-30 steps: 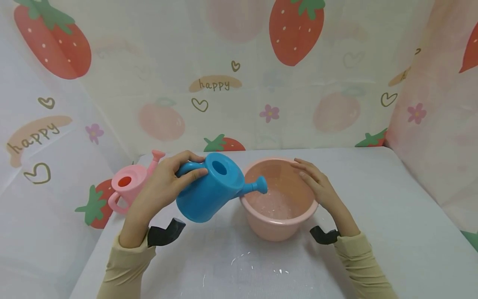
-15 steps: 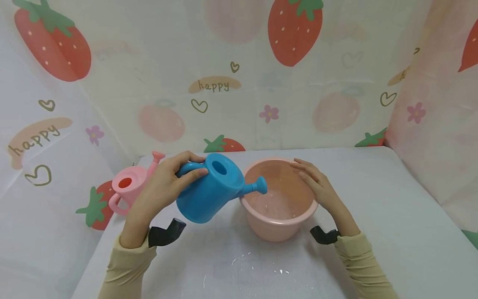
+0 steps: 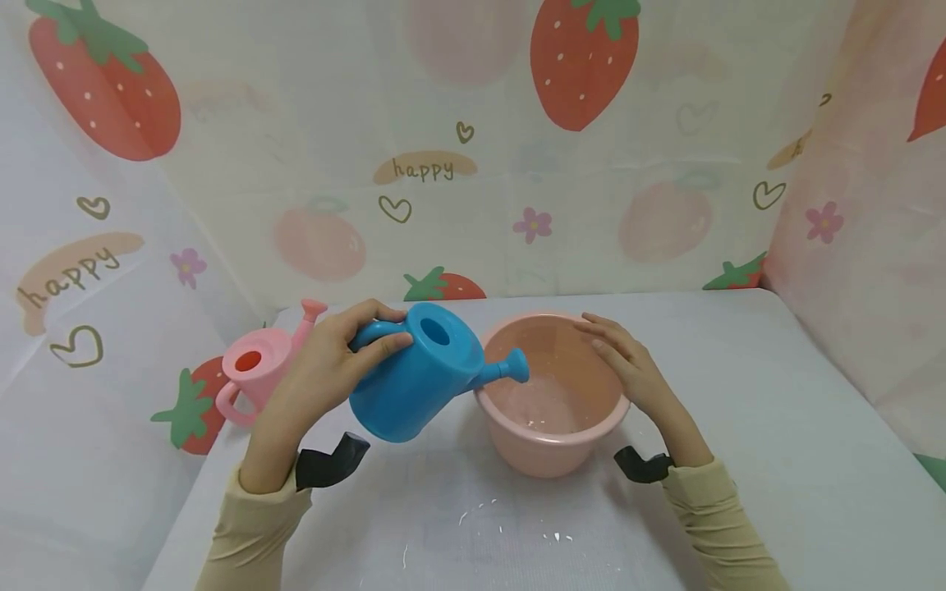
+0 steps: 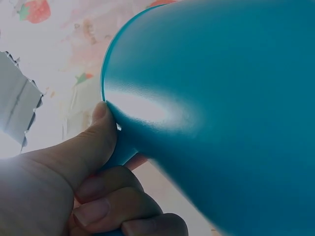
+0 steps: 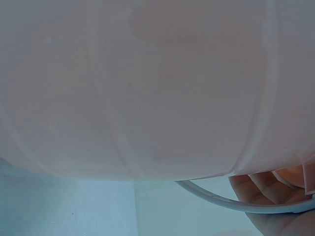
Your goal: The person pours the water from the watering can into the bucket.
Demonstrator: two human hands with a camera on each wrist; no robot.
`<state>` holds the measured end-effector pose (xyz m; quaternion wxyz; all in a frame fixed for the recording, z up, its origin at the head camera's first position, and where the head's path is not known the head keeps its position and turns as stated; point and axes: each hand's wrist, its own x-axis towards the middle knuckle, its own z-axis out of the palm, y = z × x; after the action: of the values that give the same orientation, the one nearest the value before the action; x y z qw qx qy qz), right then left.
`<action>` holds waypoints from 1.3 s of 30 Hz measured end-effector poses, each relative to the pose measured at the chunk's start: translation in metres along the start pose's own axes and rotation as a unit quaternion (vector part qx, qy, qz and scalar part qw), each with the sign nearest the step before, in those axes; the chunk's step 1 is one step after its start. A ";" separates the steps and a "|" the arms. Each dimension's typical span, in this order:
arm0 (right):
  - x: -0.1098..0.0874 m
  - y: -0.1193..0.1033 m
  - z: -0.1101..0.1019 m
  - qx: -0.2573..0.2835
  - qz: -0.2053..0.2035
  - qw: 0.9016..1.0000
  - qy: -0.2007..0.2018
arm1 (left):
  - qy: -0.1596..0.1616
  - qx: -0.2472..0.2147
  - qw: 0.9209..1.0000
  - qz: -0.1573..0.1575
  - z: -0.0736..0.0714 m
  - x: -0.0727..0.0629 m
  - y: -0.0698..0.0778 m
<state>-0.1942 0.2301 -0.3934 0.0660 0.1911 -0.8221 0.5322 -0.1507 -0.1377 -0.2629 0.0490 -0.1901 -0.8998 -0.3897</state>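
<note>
My left hand (image 3: 332, 361) grips the handle of a blue watering can (image 3: 414, 377), thumb near its top edge. The can is tilted to the right, off the table, with its spout over the left rim of a pink basin (image 3: 543, 460). In the left wrist view, curled fingers (image 4: 118, 201) wrap the handle beside the can's large blue body (image 4: 221, 108). My right hand (image 3: 628, 365) holds the basin's right rim. In the right wrist view the basin's wall (image 5: 172, 98) fills most of the frame and partly hides that hand (image 5: 275, 201). Small bright specks show inside the basin.
A pink watering can (image 3: 254, 369) stands at the table's left edge, partly behind my left forearm. Water drops lie on the white table (image 3: 458, 550) in front of the basin. Strawberry-printed cloth (image 3: 473, 230) hangs behind and at both sides.
Both hands, the tilted blue can and the basin stay almost still. The bright specks inside the basin differ slightly.
</note>
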 end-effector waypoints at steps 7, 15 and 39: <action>0.001 0.003 0.000 -0.007 -0.001 1.000 0.004 | 0.000 0.004 1.000 0.004 0.000 0.000 0.001; 0.000 0.000 -0.001 -0.002 -0.004 1.000 0.005 | 0.007 0.015 1.000 0.001 0.002 -0.001 -0.001; 0.000 0.000 0.001 0.010 0.000 1.000 0.001 | 0.027 0.014 1.000 0.002 0.004 -0.004 0.000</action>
<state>-0.1944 0.2291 -0.3938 0.0649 0.1915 -0.8166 0.5407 -0.1471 -0.1359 -0.2667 0.0763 -0.1806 -0.9032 -0.3819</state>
